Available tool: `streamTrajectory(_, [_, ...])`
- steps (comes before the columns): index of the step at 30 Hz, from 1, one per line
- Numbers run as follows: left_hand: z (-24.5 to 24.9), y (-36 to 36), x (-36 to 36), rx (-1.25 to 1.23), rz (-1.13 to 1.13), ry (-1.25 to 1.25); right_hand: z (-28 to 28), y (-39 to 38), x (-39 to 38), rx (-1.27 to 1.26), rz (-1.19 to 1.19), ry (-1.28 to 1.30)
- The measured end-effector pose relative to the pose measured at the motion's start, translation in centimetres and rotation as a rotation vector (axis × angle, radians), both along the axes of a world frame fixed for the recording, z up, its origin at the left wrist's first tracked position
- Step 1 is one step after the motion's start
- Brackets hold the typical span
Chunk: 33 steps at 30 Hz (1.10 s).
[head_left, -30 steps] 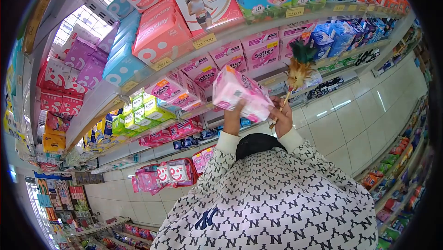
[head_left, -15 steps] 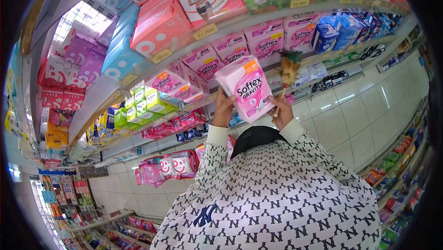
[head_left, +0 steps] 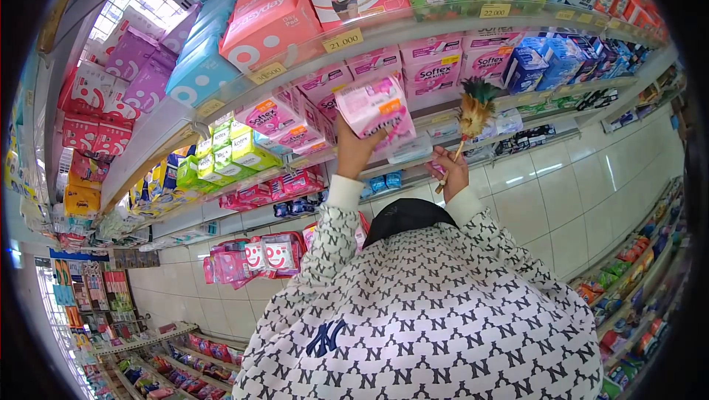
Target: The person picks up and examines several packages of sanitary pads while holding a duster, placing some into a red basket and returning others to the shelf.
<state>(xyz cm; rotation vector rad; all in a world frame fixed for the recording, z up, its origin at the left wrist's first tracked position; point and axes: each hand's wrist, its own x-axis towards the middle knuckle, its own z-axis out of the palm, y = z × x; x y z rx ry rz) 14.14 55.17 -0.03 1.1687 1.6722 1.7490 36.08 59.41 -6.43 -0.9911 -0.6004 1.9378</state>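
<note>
A pink pack of Softex pads (head_left: 374, 104) is tilted near the shelf front, its printed face turned away from upright. My left hand (head_left: 357, 147) is closed around the pack's lower side, with a finger across its front. In my right hand (head_left: 452, 169) is the thin stick of a feather duster (head_left: 476, 113), whose brown and dark green feathers point up. The right fingers are bent around the stick and apart from the pack. More pink Softex packs (head_left: 434, 73) stand in a row just behind.
Above runs a shelf edge with yellow price tags (head_left: 343, 40) and coral boxes (head_left: 270, 31). Green packs (head_left: 238, 150) sit to the left, blue packs (head_left: 526, 67) to the right. Lower down hang pink pouches (head_left: 251, 258). Tiled floor (head_left: 554, 200) and another stocked shelf (head_left: 642, 267) lie at right.
My right hand has let go of the Softex pack and keeps the feather duster. My left hand has raised the pack toward the shelf row and tipped it.
</note>
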Motion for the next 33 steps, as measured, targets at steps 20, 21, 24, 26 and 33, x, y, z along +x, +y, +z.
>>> streamTrajectory(20, [-1.4,3.5,-3.2,-0.011,-0.012,0.171,-0.8,0.7,1.8,-0.057,0.042,-0.128])
streamTrajectory(21, [-1.0,3.6,-2.9,-0.017,-0.019,0.126,-0.6,0.7,1.7,-0.057,0.046,-0.129])
streamTrajectory(24, [0.0,3.9,-1.8,0.02,-0.109,-0.094,-0.5,0.6,1.3,-0.064,0.069,-0.117])
streamTrajectory(26, [-2.2,4.8,-2.2,0.019,-0.077,0.035,-0.5,0.6,1.1,-0.068,0.078,-0.109])
streamTrajectory(33, [-4.9,4.8,-2.1,0.027,0.049,0.317,-1.6,0.7,1.3,-0.047,0.083,-0.122])
